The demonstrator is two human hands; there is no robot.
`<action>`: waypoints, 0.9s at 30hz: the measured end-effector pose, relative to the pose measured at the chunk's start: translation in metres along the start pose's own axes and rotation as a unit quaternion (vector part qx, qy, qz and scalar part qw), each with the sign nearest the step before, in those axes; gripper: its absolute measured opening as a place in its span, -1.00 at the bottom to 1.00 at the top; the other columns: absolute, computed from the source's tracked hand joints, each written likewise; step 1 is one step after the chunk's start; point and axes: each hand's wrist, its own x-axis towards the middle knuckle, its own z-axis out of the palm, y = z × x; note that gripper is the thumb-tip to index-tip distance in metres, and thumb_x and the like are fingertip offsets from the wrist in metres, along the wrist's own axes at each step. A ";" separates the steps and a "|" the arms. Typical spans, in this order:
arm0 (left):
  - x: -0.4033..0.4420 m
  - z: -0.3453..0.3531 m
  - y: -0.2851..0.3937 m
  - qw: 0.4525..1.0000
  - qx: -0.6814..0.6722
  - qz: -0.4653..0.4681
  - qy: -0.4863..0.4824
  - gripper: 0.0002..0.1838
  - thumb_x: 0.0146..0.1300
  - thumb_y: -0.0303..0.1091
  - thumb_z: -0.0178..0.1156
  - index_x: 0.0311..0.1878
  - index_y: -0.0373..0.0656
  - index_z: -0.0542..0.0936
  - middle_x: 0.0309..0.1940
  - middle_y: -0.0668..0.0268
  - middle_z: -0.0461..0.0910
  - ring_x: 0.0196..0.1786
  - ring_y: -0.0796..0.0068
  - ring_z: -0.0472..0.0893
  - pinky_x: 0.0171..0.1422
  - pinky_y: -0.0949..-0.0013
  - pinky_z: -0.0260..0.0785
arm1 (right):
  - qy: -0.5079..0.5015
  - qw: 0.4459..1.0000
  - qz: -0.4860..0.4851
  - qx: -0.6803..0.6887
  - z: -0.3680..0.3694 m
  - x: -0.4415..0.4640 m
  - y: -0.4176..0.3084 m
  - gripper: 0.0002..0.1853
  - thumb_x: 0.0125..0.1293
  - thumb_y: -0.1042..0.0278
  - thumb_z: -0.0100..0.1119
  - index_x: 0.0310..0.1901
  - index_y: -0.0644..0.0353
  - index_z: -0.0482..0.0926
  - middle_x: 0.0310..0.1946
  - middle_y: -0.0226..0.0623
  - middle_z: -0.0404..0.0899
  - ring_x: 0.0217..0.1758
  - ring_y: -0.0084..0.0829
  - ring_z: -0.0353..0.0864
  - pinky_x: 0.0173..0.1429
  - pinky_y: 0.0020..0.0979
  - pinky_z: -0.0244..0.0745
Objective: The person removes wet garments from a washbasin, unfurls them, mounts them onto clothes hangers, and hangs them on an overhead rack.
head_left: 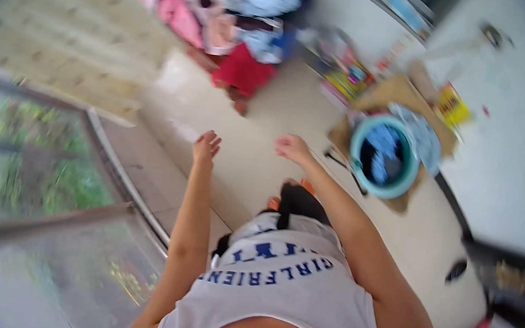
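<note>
My left hand [207, 146] hangs in the air over the pale floor, its fingers loosely apart with nothing in them. A short way to its right, my right hand [292, 147] is also in the air, fingers curled inward, and no object shows in it. Neither hand touches anything. Nearest to the right hand is a light-blue round tub [356, 153] holding blue and dark clothes [384, 150]. Ahead of both hands, a red cloth [245, 69] hangs from a heap of clothes [262, 0].
Windows [34, 160] line the left side, below a patterned curtain [72, 14]. The tub stands on brown cardboard [396, 92]. Beside it are a yellow packet [452, 107] and colorful boxes [341, 87]. A white door or panel [517, 137] is at right. Pale tiles [274, 96] cover the floor.
</note>
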 end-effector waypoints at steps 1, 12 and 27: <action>-0.012 0.021 -0.007 0.998 0.038 -0.010 -0.042 -0.73 0.20 -0.22 0.10 -0.07 -0.10 0.51 -0.14 0.33 0.55 -0.14 0.46 0.57 -0.19 0.42 0.36 | 0.006 1.000 -0.005 -0.027 -0.009 -0.009 0.003 -0.84 0.12 0.33 0.17 -0.32 0.23 0.54 -0.44 -0.30 0.61 -0.49 -0.56 0.60 -0.44 -0.54 0.46; -0.104 0.219 -0.134 0.866 0.334 -0.126 -0.350 -0.73 0.27 -0.18 0.05 -0.04 -0.09 0.49 -0.18 0.36 0.59 -0.20 0.56 0.59 -0.14 0.53 0.34 | 0.248 0.954 0.152 0.074 -0.170 -0.118 0.122 -0.70 0.08 0.28 0.20 -0.19 0.26 0.50 -0.45 -0.26 0.59 -0.50 -0.46 0.59 -0.41 -0.51 0.48; -0.127 0.332 -0.265 0.836 0.376 -0.237 -0.322 -0.75 0.26 -0.23 0.04 -0.11 -0.17 0.50 -0.20 0.29 0.59 -0.18 0.51 0.57 -0.11 0.50 0.33 | 0.237 0.858 0.020 -0.456 -0.292 -0.056 0.206 -0.43 0.09 0.54 -0.05 0.20 -0.02 0.25 0.15 -0.11 0.25 -0.18 -0.15 0.55 -0.17 -0.21 0.51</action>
